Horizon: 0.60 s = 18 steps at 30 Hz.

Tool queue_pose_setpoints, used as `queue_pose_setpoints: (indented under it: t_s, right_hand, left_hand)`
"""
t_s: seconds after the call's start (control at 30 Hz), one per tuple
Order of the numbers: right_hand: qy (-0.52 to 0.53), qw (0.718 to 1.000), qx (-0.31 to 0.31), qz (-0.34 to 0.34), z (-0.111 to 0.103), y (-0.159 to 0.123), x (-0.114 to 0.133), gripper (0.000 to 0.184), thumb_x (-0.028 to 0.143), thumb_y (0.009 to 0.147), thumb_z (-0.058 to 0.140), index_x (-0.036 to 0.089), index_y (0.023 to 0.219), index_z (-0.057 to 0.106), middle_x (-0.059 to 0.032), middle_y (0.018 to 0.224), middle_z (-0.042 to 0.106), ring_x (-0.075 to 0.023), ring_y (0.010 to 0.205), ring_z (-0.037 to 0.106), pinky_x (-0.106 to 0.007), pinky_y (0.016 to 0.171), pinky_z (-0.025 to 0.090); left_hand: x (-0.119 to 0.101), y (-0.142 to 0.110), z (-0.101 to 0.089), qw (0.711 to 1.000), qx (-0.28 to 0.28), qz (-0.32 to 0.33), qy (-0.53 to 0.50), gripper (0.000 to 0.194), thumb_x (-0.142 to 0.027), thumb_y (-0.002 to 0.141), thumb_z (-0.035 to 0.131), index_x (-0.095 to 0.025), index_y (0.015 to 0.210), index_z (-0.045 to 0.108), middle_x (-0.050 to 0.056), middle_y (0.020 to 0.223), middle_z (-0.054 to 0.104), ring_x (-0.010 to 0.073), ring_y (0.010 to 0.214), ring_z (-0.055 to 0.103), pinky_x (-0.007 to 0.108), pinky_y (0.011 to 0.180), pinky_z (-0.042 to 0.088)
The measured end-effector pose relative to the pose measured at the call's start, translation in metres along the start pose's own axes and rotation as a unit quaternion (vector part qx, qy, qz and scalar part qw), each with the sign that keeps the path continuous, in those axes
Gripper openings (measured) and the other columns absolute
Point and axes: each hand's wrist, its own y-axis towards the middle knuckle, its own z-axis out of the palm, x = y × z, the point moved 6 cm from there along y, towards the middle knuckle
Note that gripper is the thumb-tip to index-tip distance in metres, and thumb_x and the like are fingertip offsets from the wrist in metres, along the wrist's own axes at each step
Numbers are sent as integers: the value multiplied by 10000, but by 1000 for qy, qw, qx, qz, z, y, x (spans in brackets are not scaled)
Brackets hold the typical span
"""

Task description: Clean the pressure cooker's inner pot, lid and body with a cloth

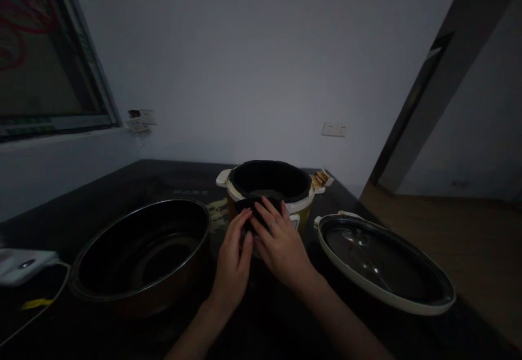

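Observation:
Both hands are together in front of an electric cooker (304, 208) with white handles and a black inner pot (269, 178). Between them is a thin black piece (253, 206), its kind unclear in the dim light. My left hand (234, 254) grips its lower left side, thumb and fingers close together. My right hand (281, 240), with a ring on one finger, lies over its right side, fingers bent onto it. The piece's top edge overlaps the cooker's front rim; whether it touches the pot I cannot tell. My fingers cover part of the cooker's front.
A wide dark pan (191, 273) stands on the black table (163, 180) at left. To the right lies an oval lid (383, 262), inner side up, near the table's edge. A white power strip (28, 265) with a cord sits far left. Wall sockets (333, 129) are behind.

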Motion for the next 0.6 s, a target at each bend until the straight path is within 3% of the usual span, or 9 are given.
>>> queue_pose_setpoints:
  t_s: [0.1,0.2,0.27,0.5,0.6]
  right_hand:
    - [9,1000,-17,-1,-22,-6,-11,350,151,934,460,173,1268,562,-98,1361,572,-263,1382,372,-639,1145,175]
    - [13,997,-58,49,-35,-11,-32,296,168,942,465,184,1208,594,-99,1303,614,-250,1331,443,-627,1140,201]
    - [20,996,-50,65,-33,-13,-41,288,193,943,480,189,1206,594,-102,1294,617,-256,1308,469,-624,1127,239]
    - [43,998,-35,8,-13,-6,-28,280,156,938,470,170,1182,608,-107,1268,631,-249,1290,488,-606,1123,266]
    - [43,999,-20,-17,-8,-2,-18,331,119,932,450,144,1239,571,-116,1294,616,-259,1317,458,-622,1126,239]
  left_hand:
    - [5,-3,13,1000,2,-6,15,420,-288,996,360,-252,1414,369,91,1484,375,200,1395,344,436,1152,301]
    - [7,-3,23,999,3,-5,52,500,-306,995,358,-289,1483,248,85,1567,160,225,1463,179,466,1176,225]
    - [13,-2,25,998,1,-11,63,520,-316,994,361,-303,1493,213,79,1584,78,237,1476,122,483,1179,202]
    - [34,-6,12,995,-50,-44,69,407,-344,973,407,-239,1366,385,116,1548,230,252,1465,156,529,1179,156]
    - [33,-3,12,993,-85,-81,-11,421,-376,956,430,-208,1339,387,135,1548,267,253,1454,210,498,1180,183]
